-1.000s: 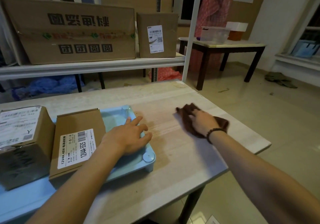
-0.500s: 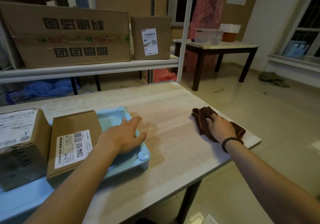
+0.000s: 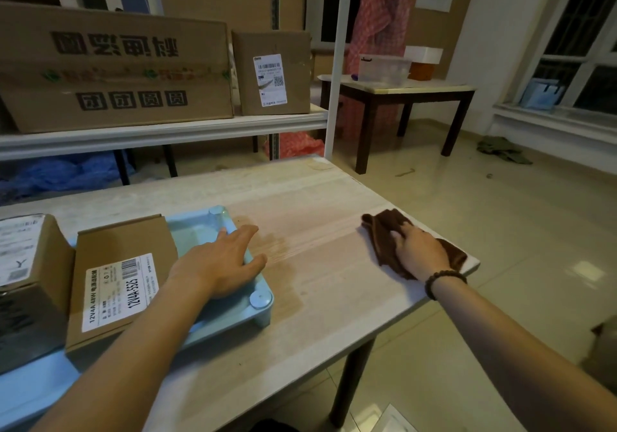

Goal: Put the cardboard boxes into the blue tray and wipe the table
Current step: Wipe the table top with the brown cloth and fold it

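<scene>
A light blue tray (image 3: 260, 301) lies on the left part of the wooden table (image 3: 320, 291). Two cardboard boxes sit in it: a flat one with a white label (image 3: 123, 274) and a taller one (image 3: 26, 281) at the far left. My left hand (image 3: 220, 261) rests flat on the tray's right rim with fingers spread. My right hand (image 3: 417, 251) presses a brown cloth (image 3: 384, 234) onto the table near its right edge. A damp streak shows on the wood between the hands.
A white shelf (image 3: 167, 131) behind the table carries a large carton (image 3: 113, 71) and a smaller box (image 3: 273, 71). A dark-legged side table (image 3: 400, 98) with a plastic container stands farther back. Tiled floor lies to the right of the table edge.
My right hand has slid the brown cloth rightward across the table toward its right edge. My left hand has stayed on the tray rim.
</scene>
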`<state>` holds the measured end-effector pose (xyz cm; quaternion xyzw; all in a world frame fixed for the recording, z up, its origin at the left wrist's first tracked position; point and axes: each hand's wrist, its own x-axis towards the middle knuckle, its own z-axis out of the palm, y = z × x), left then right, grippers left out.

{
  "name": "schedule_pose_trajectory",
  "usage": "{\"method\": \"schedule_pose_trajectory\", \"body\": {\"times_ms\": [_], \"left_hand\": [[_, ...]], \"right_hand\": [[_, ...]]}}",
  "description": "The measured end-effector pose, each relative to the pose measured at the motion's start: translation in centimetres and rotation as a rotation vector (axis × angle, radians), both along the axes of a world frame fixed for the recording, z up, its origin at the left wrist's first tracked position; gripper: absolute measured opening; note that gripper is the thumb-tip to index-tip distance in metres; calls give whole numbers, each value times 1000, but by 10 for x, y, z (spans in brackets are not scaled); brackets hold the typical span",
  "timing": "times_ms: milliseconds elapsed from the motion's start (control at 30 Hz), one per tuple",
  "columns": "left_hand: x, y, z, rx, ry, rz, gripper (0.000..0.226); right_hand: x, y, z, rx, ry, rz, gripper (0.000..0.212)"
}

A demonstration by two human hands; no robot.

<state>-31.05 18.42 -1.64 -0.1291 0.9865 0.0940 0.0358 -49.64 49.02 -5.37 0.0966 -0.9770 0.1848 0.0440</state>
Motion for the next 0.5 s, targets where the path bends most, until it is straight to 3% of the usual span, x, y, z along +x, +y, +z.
{"method": "schedule_pose_trajectory", "body": {"times_ms": [133,333,400,500], "left_hand": [[1,-1,0,-12,0,1,67],[0,1,0,-28,8,-4,70],[-1,3,0,-23,10,-9,69],[-1,2,-2,-10,7,-4,67]], "right_hand": [[30,-34,2,107,1,26,39],[121,-103,-1,-5,-105,621,47],[102,-90,-1,-67,-92,578,46],[55,-48,0,-51,-36,331,39]]}}
